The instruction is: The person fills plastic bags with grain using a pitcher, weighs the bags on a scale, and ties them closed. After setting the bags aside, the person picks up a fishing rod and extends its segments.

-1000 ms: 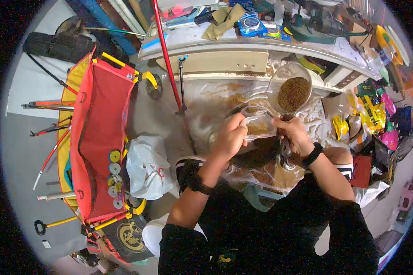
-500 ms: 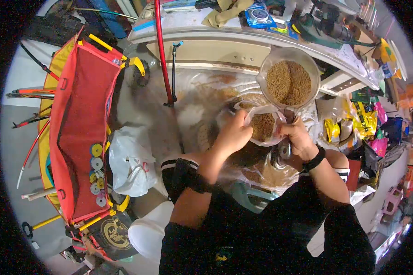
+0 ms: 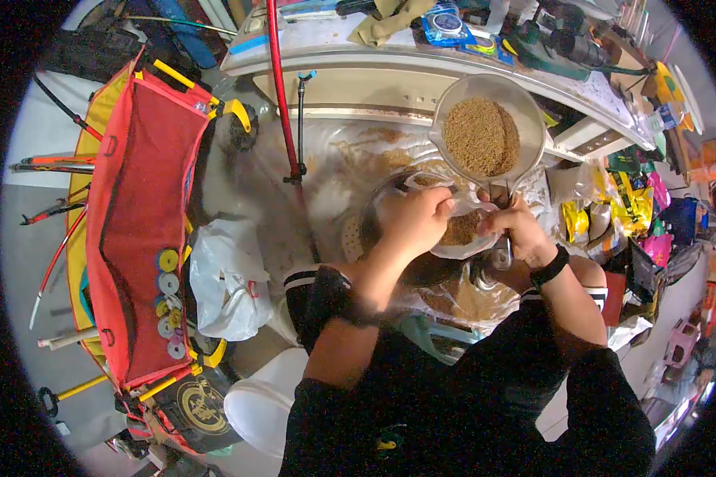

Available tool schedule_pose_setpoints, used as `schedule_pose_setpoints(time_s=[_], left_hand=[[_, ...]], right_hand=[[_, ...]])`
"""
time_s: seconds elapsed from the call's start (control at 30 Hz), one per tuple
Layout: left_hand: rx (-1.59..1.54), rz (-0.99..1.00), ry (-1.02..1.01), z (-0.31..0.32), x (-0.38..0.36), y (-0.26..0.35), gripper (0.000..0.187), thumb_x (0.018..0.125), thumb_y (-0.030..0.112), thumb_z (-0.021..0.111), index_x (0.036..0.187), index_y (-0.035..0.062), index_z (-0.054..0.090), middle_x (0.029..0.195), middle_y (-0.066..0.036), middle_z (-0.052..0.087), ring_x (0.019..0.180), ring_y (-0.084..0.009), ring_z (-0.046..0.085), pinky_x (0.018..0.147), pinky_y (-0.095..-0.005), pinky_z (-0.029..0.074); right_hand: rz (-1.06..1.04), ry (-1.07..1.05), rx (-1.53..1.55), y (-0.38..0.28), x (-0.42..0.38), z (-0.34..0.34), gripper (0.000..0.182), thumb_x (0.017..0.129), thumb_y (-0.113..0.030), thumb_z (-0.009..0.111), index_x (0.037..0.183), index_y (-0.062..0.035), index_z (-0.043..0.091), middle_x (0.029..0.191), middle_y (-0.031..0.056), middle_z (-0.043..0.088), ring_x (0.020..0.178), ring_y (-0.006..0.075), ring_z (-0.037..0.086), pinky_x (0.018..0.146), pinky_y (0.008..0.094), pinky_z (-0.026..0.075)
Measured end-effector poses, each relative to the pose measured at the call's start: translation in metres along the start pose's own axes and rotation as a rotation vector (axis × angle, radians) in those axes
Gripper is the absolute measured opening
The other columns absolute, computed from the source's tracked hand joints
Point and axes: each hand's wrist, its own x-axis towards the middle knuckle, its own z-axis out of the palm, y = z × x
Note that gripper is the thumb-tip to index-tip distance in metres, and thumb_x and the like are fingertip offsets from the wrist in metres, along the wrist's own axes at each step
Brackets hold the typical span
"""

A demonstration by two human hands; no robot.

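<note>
My left hand [image 3: 415, 220] is closed, its fingertips pinching the rim of a clear plastic bag [image 3: 451, 252]. Brown granules [image 3: 461, 230] lie inside the bag. On the bag's other side, the fingers of my right hand [image 3: 521, 232] are closed on its edge. Just beyond my right hand, a translucent pitcher [image 3: 531, 119] holds more granules. A dark handle running from it goes down at that hand, whose exact hold on it is partly hidden. Below the fingers shows a shiny metal piece [image 3: 501, 256]. Behind the bag, a dark round container [image 3: 371, 230] is mostly covered.
Plastic sheeting [image 3: 350, 151] with spilled granules covers the floor in front. A workbench [image 3: 334, 60] stands beyond, with a red pole [image 3: 281, 87] before it. On the left are a red fabric bin [image 3: 147, 215], a white bag [image 3: 227, 278] and a white bucket [image 3: 254, 413]. Yellow packets [image 3: 628, 211] lie right.
The pitcher has shifted slightly left and towards me, and its granules sit differently. My left hand has moved a little right and up, and the bag's mouth looks narrower.
</note>
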Motion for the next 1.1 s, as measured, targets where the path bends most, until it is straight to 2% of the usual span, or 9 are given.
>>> schedule_pose_setpoints(time_s=[0.1, 0.17, 0.3, 0.4, 0.47, 0.53, 0.6, 0.7, 1.1], left_hand=[[-0.034, 0.016, 0.127, 0.011, -0.001, -0.003, 0.017, 0.088, 0.016, 0.049, 0.090, 0.0012, 0.059, 0.079, -0.020, 0.061, 0.074, -0.0356, 0.060, 0.066, -0.0403, 0.045], [-0.078, 0.037, 0.176, 0.014, 0.001, -0.006, 0.017, 0.088, 0.015, 0.048, 0.088, 0.0009, 0.057, 0.077, -0.020, 0.060, 0.073, -0.0348, 0.059, 0.065, -0.0397, 0.045], [-0.220, 0.060, 0.251, 0.012, 0.001, -0.005, 0.019, 0.091, 0.016, 0.045, 0.084, 0.0002, 0.053, 0.074, -0.015, 0.058, 0.070, -0.0283, 0.058, 0.065, -0.0369, 0.044], [-0.279, 0.000, 0.294, 0.012, 0.005, -0.018, 0.020, 0.093, 0.017, 0.043, 0.086, 0.0003, 0.053, 0.078, -0.012, 0.059, 0.074, -0.0223, 0.057, 0.067, -0.0348, 0.043], [-0.291, -0.021, 0.328, 0.009, 0.005, -0.019, 0.021, 0.094, 0.017, 0.043, 0.086, 0.0003, 0.052, 0.076, -0.011, 0.058, 0.073, -0.0206, 0.055, 0.067, -0.0336, 0.043], [-0.297, -0.042, 0.363, 0.005, 0.006, -0.020, 0.021, 0.094, 0.017, 0.043, 0.085, 0.0003, 0.052, 0.075, -0.009, 0.056, 0.072, -0.0189, 0.054, 0.066, -0.0325, 0.042], [-0.322, 0.066, 0.571, 0.007, 0.009, -0.026, 0.013, 0.089, 0.015, 0.045, 0.083, 0.0060, 0.052, 0.075, -0.017, 0.059, 0.073, -0.0372, 0.057, 0.064, -0.0439, 0.043], [-0.337, -0.008, 0.488, 0.002, 0.012, -0.038, 0.012, 0.089, 0.015, 0.046, 0.082, 0.0064, 0.052, 0.077, -0.015, 0.059, 0.075, -0.0361, 0.057, 0.064, -0.0425, 0.043], [-0.286, -0.045, 0.450, -0.001, 0.009, -0.032, 0.013, 0.090, 0.016, 0.044, 0.088, 0.0064, 0.052, 0.083, -0.017, 0.060, 0.081, -0.0373, 0.058, 0.070, -0.0424, 0.044]], right_hand=[[0.044, -0.084, 0.113, -0.005, 0.000, -0.001, 0.039, 0.061, 0.010, 0.058, 0.096, -0.0045, 0.054, 0.074, 0.0020, 0.060, 0.060, 0.0109, 0.057, 0.055, 0.0228, 0.044], [0.049, -0.056, 0.035, -0.015, -0.001, 0.003, 0.038, 0.060, 0.007, 0.058, 0.096, -0.0009, 0.051, 0.070, 0.0060, 0.059, 0.058, 0.0150, 0.059, 0.056, 0.0241, 0.046], [0.024, -0.009, -0.105, -0.016, 0.003, 0.005, 0.035, 0.065, 0.005, 0.059, 0.099, -0.0005, 0.051, 0.067, 0.0021, 0.055, 0.053, 0.0110, 0.053, 0.055, 0.0241, 0.045], [0.180, 0.011, 0.121, -0.010, 0.004, -0.006, 0.023, 0.074, 0.001, 0.060, 0.095, -0.0034, 0.053, 0.063, -0.0008, 0.051, 0.046, 0.0088, 0.043, 0.050, 0.0242, 0.040], [0.217, -0.148, 0.571, -0.015, 0.001, -0.007, 0.016, 0.086, -0.016, 0.057, 0.095, -0.0038, 0.051, 0.059, -0.0042, 0.041, 0.044, 0.0065, 0.034, 0.049, 0.0246, 0.037], [0.138, -0.156, 0.431, -0.021, -0.008, 0.001, 0.021, 0.089, -0.024, 0.052, 0.096, -0.0037, 0.050, 0.058, -0.0058, 0.036, 0.043, 0.0051, 0.029, 0.050, 0.0231, 0.035], [0.033, -0.168, 0.301, -0.031, -0.019, 0.008, 0.030, 0.092, -0.033, 0.047, 0.097, -0.0039, 0.049, 0.057, -0.0072, 0.032, 0.042, 0.0039, 0.026, 0.047, 0.0225, 0.032], [0.039, -0.149, 0.311, -0.042, -0.035, 0.010, 0.031, 0.090, -0.035, 0.048, 0.097, -0.0041, 0.049, 0.057, -0.0067, 0.032, 0.040, 0.0052, 0.029, 0.039, 0.0237, 0.030], [0.149, -0.061, -0.153, -0.037, -0.078, 0.027, 0.016, 0.091, -0.017, 0.045, 0.096, -0.0029, 0.052, 0.060, -0.0022, 0.042, 0.048, 0.0076, 0.039, 0.041, 0.0233, 0.032]])
